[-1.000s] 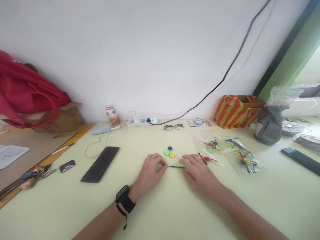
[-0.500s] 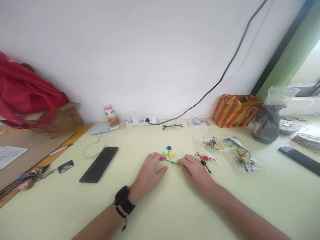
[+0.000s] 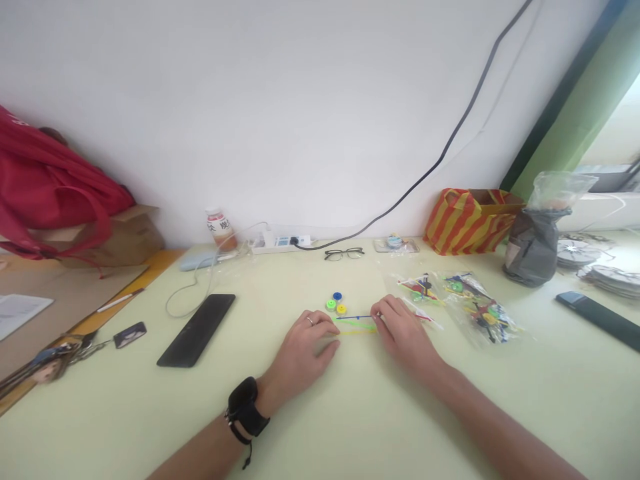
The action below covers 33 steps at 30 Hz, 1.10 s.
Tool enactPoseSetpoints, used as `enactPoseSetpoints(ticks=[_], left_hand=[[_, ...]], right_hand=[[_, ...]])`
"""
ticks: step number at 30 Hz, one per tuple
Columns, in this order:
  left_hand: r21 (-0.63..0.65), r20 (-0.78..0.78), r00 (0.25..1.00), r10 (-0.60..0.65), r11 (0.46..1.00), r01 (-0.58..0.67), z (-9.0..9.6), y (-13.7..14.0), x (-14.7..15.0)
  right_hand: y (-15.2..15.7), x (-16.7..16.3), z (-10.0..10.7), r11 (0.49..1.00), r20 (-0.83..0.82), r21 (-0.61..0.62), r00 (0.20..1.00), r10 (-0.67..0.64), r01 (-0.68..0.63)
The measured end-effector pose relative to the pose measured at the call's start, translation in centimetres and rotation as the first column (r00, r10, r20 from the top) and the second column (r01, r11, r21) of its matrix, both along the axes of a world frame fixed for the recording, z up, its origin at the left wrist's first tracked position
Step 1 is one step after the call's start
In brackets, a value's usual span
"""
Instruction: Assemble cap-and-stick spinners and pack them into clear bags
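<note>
On the table, my right hand [image 3: 404, 337] has its thumb and fingertips closed on the right end of a thin blue plastic arrow [image 3: 356, 317]. Below that arrow lie a light green strip [image 3: 361, 325] and a yellow strip [image 3: 357, 332], both flat. My left hand [image 3: 306, 350], with a ring and a black watch, rests with thumb and forefinger apart, its fingertips close to the yellow strip's left end. Just beyond the strips sit three small round pieces: a blue disc [image 3: 337, 296], a green disc [image 3: 331, 305] and a yellow disc [image 3: 341, 309].
Right of my hands are clear bags [image 3: 483, 310] of coloured arrow parts and discs. A black phone [image 3: 197, 330] lies to the left. Glasses [image 3: 345, 254], a power strip [image 3: 280, 245] and a bottle [image 3: 220, 230] stand along the wall. A striped bag [image 3: 467, 220] stands back right.
My right hand has shifted right with the blue arrow's end, and the arrow now lies more level. The left hand has come off the arrow. The green strip shows more.
</note>
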<state>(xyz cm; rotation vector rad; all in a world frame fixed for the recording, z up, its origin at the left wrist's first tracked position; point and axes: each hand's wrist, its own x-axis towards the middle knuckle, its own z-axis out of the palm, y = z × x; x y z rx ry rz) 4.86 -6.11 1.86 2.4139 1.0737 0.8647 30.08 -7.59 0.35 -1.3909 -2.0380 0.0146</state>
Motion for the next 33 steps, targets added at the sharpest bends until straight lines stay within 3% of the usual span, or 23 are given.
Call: enactPoseSetpoints(ticks=[4,9,12,18,33], left_hand=[[0.012,-0.041,0.999,-0.034,0.999,0.034,0.0,-0.1,-0.1],[0.016,-0.097,0.995,-0.015,1.0,0.017,-0.1,-0.3,-0.2],[0.004,-0.097,0.995,-0.01,1.0,0.01,0.0,-0.3,-0.2],[-0.006,-0.081,0.996,-0.035,0.999,0.035,0.2,-0.4,-0.1],[0.001,-0.108,0.992,-0.06,0.998,0.06,0.8,-0.5,0.1]], right_hand=[[0.4,0.8,-0.2,0.997,0.003,0.028,0.998,-0.068,0.068],[0.5,1.1,-0.4,0.994,0.022,-0.021,0.994,-0.107,0.107],[0.1,0.6,0.0,0.999,0.029,-0.034,0.999,-0.04,0.041],[-1.3,-1.2,0.8,0.974,0.068,-0.055,0.973,0.222,-0.219],[-1.3,-1.2,0.8,0.946,-0.015,-0.117,0.953,0.304,-0.303]])
